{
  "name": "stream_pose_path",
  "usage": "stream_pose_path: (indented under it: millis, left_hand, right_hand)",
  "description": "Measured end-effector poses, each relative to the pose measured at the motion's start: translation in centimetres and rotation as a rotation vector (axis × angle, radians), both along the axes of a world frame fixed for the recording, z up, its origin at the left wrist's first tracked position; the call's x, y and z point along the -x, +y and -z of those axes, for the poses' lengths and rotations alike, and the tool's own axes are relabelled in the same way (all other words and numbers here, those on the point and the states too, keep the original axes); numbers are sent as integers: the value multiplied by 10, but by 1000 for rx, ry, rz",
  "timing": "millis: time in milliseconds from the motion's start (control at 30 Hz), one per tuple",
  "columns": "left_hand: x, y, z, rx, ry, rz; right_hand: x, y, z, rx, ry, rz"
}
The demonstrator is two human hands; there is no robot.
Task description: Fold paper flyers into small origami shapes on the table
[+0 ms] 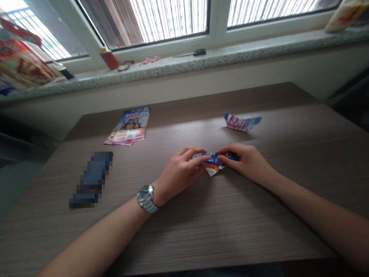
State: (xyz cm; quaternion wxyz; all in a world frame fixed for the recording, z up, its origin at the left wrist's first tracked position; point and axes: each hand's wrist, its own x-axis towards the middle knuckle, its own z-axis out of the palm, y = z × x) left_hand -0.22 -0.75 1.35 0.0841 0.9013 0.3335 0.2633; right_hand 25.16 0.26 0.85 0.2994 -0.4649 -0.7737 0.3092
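A small sheet of printed paper (212, 169), folded and blue, white and orange, lies near the middle of the table. My left hand (184, 167) has its thumb and fingers closed on the paper's left part. On the right part, my right hand (243, 158) pinches the same paper between thumb and fingers. A white pointed flap sticks out toward me below the fold. Beyond my right hand stands a folded paper boat (241, 124), printed in blue, white and red. The hands hide both ends of the paper I hold.
A stack of printed leaflets (131, 123) lies at the back left of the table (230, 219). Nearer me is a dark pixelated object (93, 179). The granite windowsill (173, 68) carries a red box (108, 58), a black-handled tool (199, 52) and a red package (25, 61).
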Motion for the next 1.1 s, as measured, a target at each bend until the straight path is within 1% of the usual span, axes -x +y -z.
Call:
stream_pose_path:
  millis: [67,167,267,467,667,800,900,1100]
  left_hand:
    - [-2,-4,0,-7,119,75]
    - [-4,-7,-1,-1,242,78]
    - [-4,-7,-2,30,299,89]
    - [-4,-6,-2,66,309,87]
    - [-6,-6,-2,65,327,75]
    - [-4,-7,-1,65,343,60]
    - [-3,-7,0,69,353,19]
    - [-4,-5,2,118,348,-56]
  right_hand:
    - [0,1,1,-44,-26,-2]
    - [0,2,3,-105,-63,-2]
    - [-1,5,7,-160,-105,-11]
    - [-6,10,17,-250,-141,-85]
    - [-9,10,21,-319,-165,-136]
    - [-9,8,20,-360,-216,-156]
    - [-10,5,17,-382,-229,-181]
    - [-8,0,12,-390,-219,-307]
